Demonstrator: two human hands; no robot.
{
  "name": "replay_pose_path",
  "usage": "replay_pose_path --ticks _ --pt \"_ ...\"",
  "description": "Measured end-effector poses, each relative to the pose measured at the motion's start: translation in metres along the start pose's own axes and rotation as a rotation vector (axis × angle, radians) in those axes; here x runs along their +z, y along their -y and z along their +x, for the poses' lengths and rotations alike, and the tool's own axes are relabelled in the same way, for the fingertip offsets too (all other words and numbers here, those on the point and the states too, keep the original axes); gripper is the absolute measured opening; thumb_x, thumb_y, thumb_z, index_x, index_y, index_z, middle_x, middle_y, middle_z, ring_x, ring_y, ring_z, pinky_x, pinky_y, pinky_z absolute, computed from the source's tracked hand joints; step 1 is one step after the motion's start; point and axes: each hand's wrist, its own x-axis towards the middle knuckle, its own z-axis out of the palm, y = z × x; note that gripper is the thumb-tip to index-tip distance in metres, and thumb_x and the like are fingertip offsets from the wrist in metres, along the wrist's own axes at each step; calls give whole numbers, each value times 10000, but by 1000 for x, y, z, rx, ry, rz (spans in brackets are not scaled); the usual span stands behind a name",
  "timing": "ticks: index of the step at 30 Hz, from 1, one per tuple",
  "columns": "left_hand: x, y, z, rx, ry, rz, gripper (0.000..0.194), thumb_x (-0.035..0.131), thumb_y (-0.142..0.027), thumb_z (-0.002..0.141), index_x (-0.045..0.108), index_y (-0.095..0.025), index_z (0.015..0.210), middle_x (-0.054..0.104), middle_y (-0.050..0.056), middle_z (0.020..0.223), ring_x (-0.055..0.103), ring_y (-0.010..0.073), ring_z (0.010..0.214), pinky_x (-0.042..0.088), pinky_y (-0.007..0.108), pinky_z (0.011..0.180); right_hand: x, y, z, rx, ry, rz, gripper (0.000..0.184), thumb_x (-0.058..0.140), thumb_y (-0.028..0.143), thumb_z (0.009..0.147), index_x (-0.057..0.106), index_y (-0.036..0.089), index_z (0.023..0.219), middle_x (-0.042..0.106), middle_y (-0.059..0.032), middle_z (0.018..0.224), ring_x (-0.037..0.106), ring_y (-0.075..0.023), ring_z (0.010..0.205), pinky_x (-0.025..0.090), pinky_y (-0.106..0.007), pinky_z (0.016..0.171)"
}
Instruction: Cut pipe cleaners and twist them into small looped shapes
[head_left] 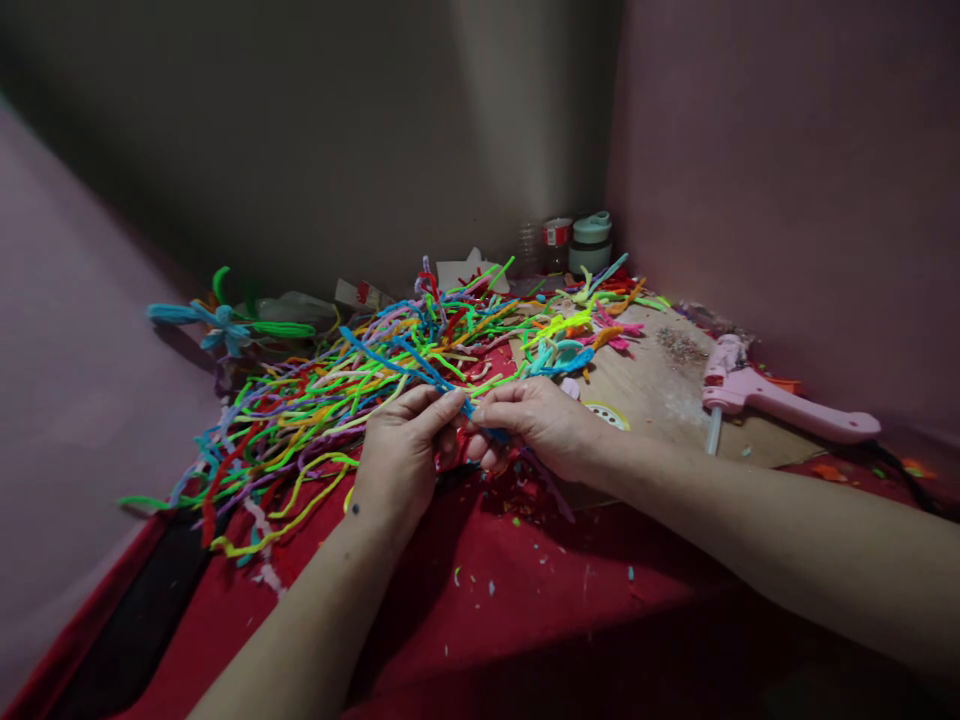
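Observation:
Both hands meet at the middle of the view, over the near edge of a colourful heap of pipe cleaners. Between my left hand and my right hand are blue pipe cleaners, pinched by the fingers of each. Two blue ends stick out up and to the left, past my left thumb. A blue bent part shows below my right fingertips. How the strands join between the fingers is hidden.
A pink glue gun lies on a cardboard sheet at right. A pipe-cleaner flower is at far left. A lidded jar stands against the back wall. Small scraps dot the red cloth.

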Motion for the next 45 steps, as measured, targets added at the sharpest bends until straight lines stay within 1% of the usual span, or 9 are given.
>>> replay_pose_path --ticks 9,18,24,26,30,35,38,42,45 --pt "3 -2 -2 -8 -16 -27 289 686 -254 719 458 -162 566 400 -74 455 345 48 393 284 201 400 1 -1 0 -14 35 27 139 546 166 786 612 103 682 652 -47 598 572 -93 451 477 -209 474" --pt "0 1 1 -46 11 -5 242 689 -294 716 530 -153 599 481 -51 511 379 47 404 296 194 402 -4 -6 4 -3 54 40 147 519 155 791 614 117 686 651 -37 589 574 -96 448 472 -206 461" --pt "-3 -3 -4 35 13 213 192 669 -309 726 599 -158 631 485 -41 458 389 64 396 293 194 404 -6 -3 5 -33 18 80 121 513 135 753 601 115 673 638 -33 551 564 -93 434 463 -196 454" --pt "-4 -4 -6 130 5 326 128 668 -289 724 639 -173 679 530 -29 507 428 79 445 330 197 444 -6 -1 5 -45 20 80 115 516 133 739 593 114 655 631 -32 535 564 -98 424 462 -200 444" --pt "-7 -3 -4 500 -82 569 49 688 -207 693 715 -228 728 625 11 741 552 130 685 414 218 651 -9 1 5 -20 42 54 130 521 136 713 575 116 597 620 -32 506 548 -97 400 456 -202 426" --pt "-19 -8 0 892 3 1074 136 596 -178 777 701 -245 722 563 30 729 487 158 699 367 269 632 -11 4 4 -21 100 -39 144 531 142 685 579 116 552 599 -22 473 490 -72 373 404 -178 393" --pt "-23 -16 -4 1034 101 1323 153 545 -194 819 684 -258 819 623 54 830 474 204 797 365 326 715 -13 5 3 -25 155 -99 130 525 130 650 571 121 528 579 -14 438 463 -72 355 368 -177 371" --pt "-21 -25 -10 961 254 1381 156 507 -211 827 630 -212 731 635 54 741 478 208 725 336 347 688 -12 7 2 -10 220 -190 108 544 147 652 575 128 550 555 7 416 440 -76 340 364 -192 375" --pt "-18 -27 -13 643 286 1121 212 531 -237 793 565 -197 588 549 21 577 440 162 582 316 292 581 -9 6 -1 -51 202 -339 118 523 143 684 559 141 572 520 26 414 443 -80 369 365 -197 407"
